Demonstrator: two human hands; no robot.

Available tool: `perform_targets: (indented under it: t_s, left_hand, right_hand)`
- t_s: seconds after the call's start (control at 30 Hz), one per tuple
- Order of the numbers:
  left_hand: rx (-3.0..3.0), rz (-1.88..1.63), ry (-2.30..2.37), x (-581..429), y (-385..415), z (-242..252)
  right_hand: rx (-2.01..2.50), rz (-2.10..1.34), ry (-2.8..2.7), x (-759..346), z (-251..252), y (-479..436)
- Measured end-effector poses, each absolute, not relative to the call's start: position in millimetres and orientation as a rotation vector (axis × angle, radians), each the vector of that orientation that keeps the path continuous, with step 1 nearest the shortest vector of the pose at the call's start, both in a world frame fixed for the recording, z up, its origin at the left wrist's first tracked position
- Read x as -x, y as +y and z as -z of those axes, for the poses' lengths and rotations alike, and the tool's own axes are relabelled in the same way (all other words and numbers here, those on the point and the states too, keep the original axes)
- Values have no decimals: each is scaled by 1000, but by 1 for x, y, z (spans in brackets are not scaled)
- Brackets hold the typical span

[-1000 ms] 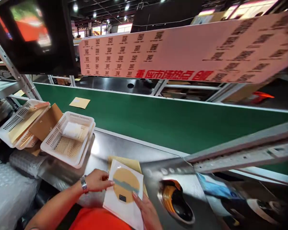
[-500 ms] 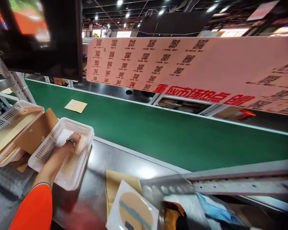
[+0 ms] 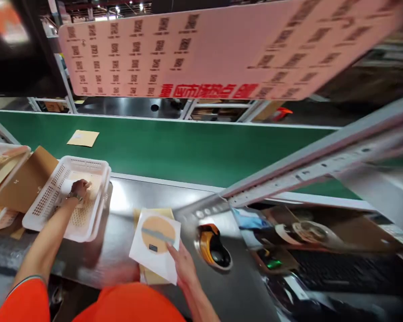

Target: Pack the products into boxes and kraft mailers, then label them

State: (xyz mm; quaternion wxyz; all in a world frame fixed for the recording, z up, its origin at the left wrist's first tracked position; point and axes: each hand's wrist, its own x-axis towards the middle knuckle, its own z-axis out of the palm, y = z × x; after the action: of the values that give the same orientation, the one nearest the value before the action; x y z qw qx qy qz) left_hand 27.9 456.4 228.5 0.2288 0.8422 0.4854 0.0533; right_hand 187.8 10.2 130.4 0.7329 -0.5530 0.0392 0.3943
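Observation:
My left hand, with a watch at the wrist, reaches into a white perforated plastic basket. Its fingers are curled closed near the basket's bottom, beside a white paper; whatever they hold is too small to make out. My right hand grips the lower right side of a white square packet, its thumb on top. A round tan area crossed by a grey band shows on the packet's face. Under the packet lies a kraft envelope on the metal table.
Beyond the table runs a green conveyor belt carrying a kraft envelope. A pink QR-code board hangs above it. At right are a yellow-black scanner in a table cutout, a slanting metal rail and a dark keyboard.
My view has turned right and down. My right hand has come into sight and taken hold of the white packet. My left hand stays inside the basket, fingers curled.

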Motion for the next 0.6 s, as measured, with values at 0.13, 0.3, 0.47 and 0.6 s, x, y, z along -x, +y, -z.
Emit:
perform_targets:
  t_s: [0.13,0.3,0.47,0.6]
  left_hand:
    - [-2349,-312,1045,-27,377,-234]
    - [-2307,-79,200,-53,234,-206]
    - [-2416,-118,478,-72,162,-176]
    - [-2410,-382,673,-60,157,-172]
  right_hand:
    - [1201,-866,60,-191,-141,18]
    - [1121,-1060,-172,-194,-160,20]
    - [1073,-1217,-252,-201,-171,2]
    - [1098,-1337,-195,-212,-166,-17]
